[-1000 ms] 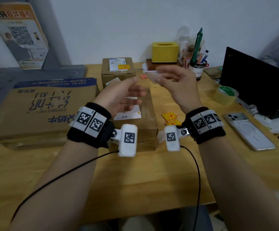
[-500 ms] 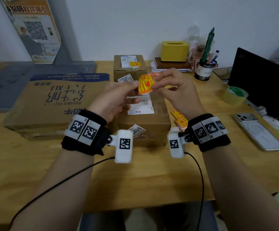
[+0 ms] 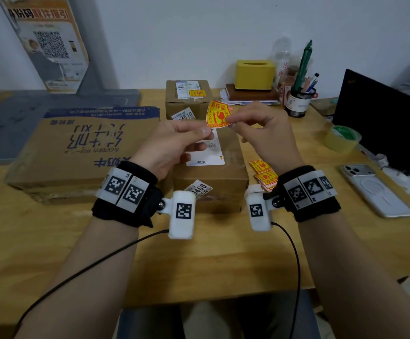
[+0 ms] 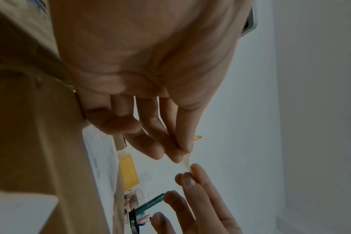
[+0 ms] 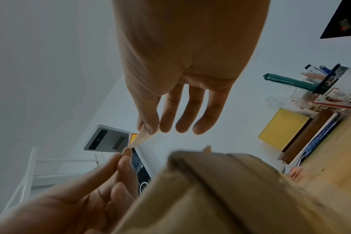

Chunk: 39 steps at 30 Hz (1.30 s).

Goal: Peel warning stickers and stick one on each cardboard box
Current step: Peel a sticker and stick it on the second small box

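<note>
A yellow and red warning sticker (image 3: 218, 115) is held up above the middle cardboard box (image 3: 211, 182). My left hand (image 3: 206, 130) pinches its lower left corner and my right hand (image 3: 232, 122) pinches its lower right corner. In the left wrist view the left hand (image 4: 184, 152) pinches a thin sheet. In the right wrist view the right hand (image 5: 148, 128) pinches the sticker (image 5: 140, 137). Whether the backing has come apart I cannot tell. A large flat box (image 3: 76, 152) lies to the left. The far small box (image 3: 187, 104) carries a yellow sticker (image 3: 196, 93). Spare stickers (image 3: 262, 172) lie right of the middle box.
On the wooden table (image 3: 199, 265) a phone (image 3: 375, 189) lies at the right, with a tape roll (image 3: 342, 138) and a dark laptop (image 3: 382, 123) behind it. A pen cup (image 3: 299, 101) and a yellow tissue box (image 3: 254, 74) stand at the back. A grey mat (image 3: 27, 123) lies far left.
Both hands came down and nearer from a raised, blurred position. The sticker now shows sharply over the middle box and stands a little higher than half a second ago.
</note>
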Available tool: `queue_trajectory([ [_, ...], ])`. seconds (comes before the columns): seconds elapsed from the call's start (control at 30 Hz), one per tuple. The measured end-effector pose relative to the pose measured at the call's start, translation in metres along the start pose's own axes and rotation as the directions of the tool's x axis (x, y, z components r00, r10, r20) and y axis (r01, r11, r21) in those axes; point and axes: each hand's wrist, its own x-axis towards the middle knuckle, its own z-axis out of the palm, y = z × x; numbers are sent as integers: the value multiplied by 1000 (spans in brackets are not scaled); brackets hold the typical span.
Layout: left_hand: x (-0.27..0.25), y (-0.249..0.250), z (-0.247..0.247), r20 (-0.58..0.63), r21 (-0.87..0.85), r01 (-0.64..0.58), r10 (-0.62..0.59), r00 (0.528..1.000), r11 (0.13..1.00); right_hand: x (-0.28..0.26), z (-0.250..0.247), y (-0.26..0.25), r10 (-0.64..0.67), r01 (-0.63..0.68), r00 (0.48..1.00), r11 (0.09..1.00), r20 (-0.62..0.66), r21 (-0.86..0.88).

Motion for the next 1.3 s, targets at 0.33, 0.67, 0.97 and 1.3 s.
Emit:
queue_trajectory([
  [0.33, 0, 1, 5, -4, -42, -18, 18, 1000, 999, 0, -3, -4, 51, -51, 999, 998, 9, -28],
  [0.67, 1, 0, 5, -30, -29, -55, 55, 998, 998, -1, 0, -24, 107, -91, 977, 991, 184, -95],
  [0.97, -1, 0, 4, -30, 40, -71, 73, 997, 997, 4, 1, -33, 141, -122, 970, 987, 196, -110],
  [1.3, 1, -1, 7, -11, 64, -74, 75, 997, 995, 2, -1, -30, 154, -141, 968, 987, 198, -75],
])
